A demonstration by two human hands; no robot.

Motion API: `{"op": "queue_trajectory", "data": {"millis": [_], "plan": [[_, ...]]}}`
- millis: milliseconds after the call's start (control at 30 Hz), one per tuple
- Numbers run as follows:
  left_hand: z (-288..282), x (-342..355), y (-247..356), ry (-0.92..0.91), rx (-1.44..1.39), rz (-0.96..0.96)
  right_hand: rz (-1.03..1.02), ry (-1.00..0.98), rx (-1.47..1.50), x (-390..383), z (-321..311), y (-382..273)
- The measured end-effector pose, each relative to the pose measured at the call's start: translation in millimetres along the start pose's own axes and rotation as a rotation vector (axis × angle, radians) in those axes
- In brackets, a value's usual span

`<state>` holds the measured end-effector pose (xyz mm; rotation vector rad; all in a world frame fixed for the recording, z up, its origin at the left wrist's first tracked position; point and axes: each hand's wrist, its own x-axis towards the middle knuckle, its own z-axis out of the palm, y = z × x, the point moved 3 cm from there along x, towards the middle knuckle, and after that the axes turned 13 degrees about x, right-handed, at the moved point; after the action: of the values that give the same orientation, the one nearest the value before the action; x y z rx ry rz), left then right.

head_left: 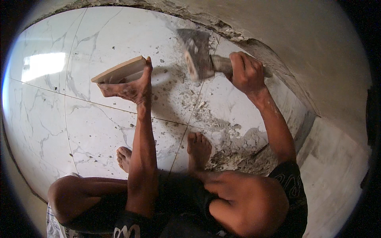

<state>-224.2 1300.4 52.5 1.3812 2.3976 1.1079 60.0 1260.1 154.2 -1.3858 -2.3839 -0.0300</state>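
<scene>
My left hand point(129, 89) is closed around a cut piece of tile point(119, 70), lifted above the floor left of centre. The tile's beige edge faces up, and its pale face slopes down toward my palm. In my right hand point(248, 73) is the short handle of a hatchet point(197, 53). Its wide grey head, slightly blurred, points left over the floor near the wall. The head is apart from the tile piece. Below the hatchet, crumbs of mortar point(200, 109) lie scattered over the white marbled floor tiles point(35, 103).
A rough, broken gap point(254, 41) runs along the foot of the plastered wall point(309, 43). Loose mortar and rubble point(242, 152) fill a patch in front of my right knee. My bare feet point(199, 150) rest on the floor. A white bag point(53, 224) lies at the lower left.
</scene>
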Motion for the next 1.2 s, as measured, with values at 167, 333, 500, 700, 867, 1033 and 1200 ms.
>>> {"op": "queue_trajectory", "data": {"millis": [167,333,500,700,867,1033,1200], "plan": [[3,-3,0,0.009,-0.019,-0.012,0.341,-0.168,-0.123,12,18,42],[-1,1,1,0.012,0.042,0.023,0.117,-0.070,-0.043,10,6,3],[2,-1,-5,0.021,0.052,0.049,0.189,-0.111,-0.107,15,14,25],[2,0,-4,0.010,0.021,0.035,0.075,-0.011,-0.021,26,6,-9],[0,1,0,0.018,0.052,0.050,0.205,-0.136,-0.162,32,17,16],[1,-4,3,0.001,0.028,0.043,0.213,-0.199,-0.107,30,8,2],[1,1,-3,0.013,0.074,0.051,0.006,-0.021,-0.100,16,0,23]]}}
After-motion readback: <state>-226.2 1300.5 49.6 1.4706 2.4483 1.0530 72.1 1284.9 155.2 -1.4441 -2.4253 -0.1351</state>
